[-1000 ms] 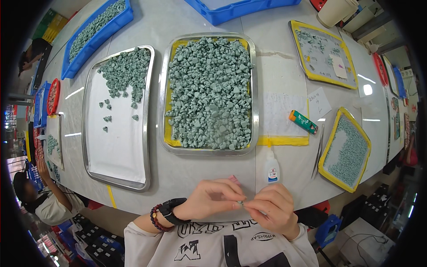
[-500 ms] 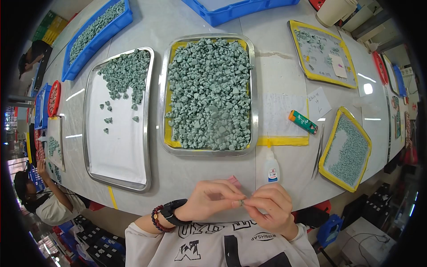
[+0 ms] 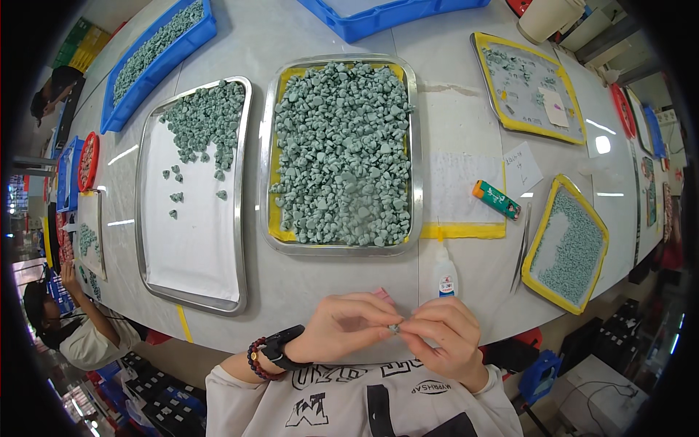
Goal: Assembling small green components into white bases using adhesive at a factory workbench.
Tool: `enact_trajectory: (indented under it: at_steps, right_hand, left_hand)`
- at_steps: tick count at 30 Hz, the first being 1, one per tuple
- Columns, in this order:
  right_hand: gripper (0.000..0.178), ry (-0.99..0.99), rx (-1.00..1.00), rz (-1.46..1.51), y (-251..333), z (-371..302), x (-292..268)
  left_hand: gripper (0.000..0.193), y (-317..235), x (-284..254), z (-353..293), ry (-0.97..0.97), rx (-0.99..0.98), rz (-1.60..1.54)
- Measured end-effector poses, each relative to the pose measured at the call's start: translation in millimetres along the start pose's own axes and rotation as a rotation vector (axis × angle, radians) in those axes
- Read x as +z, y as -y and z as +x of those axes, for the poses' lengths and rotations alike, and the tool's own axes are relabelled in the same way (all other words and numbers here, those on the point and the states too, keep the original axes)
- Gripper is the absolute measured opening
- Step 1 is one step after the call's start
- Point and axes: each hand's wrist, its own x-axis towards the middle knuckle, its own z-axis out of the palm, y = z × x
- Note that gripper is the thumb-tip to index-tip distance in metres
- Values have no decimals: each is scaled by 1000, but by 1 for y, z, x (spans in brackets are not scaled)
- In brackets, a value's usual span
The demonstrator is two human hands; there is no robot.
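Close to my body at the table's near edge, my left hand (image 3: 348, 326) and my right hand (image 3: 445, 333) meet fingertip to fingertip. Both pinch one small grey-green stone-like piece (image 3: 394, 329), partly covered by the fingers. Behind my left fingers a bit of pink material (image 3: 382, 294) shows. Just beyond my right hand lies a white glue bottle (image 3: 445, 275), its thin nozzle pointing away from me. A metal tray (image 3: 417, 218) full of similar grey-green pieces (image 3: 342, 153) sits straight ahead.
A second metal tray (image 3: 191, 269) on the left holds fewer pieces on white lining. To the right are tweezers (image 3: 521, 251), a green-and-orange tube (image 3: 496, 200) and yellow-edged trays (image 3: 542, 280). Blue bins (image 3: 196, 38) stand farther back. Another person (image 3: 95, 328) works at the far left.
The fingertips have shifted slightly, and the small piece between them shows a little more. The trays and tools have stayed put.
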Motion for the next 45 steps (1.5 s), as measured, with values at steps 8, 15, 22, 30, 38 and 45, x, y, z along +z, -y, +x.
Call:
enact_trajectory:
  at_steps: [8, 15, 22, 30, 38, 45]
  right_hand:
    - [25, 24, 9, 33, -1, 2, -2]
    - [25, -15, 28, 25, -2, 1, 6]
    - [23, -70, 53, 94, 3, 2, 4]
    - [22, -28, 41, 30, 7, 8, 4]
    - [21, -19, 71, -5, 6, 2, 5]
    - [42, -31, 257, -95, -5, -14, -30]
  left_hand:
    - [20, 4, -1, 0, 1, 113, 84]
    - [23, 3, -2, -2, -61, 18, -64]
    - [24, -6, -2, 2, -23, -215, -358]
    - [25, 1, -3, -3, -41, 47, -9]
    - [27, -2, 1, -3, -55, 196, 144]
    - [27, -65, -60, -23, -815, 491, 1240]
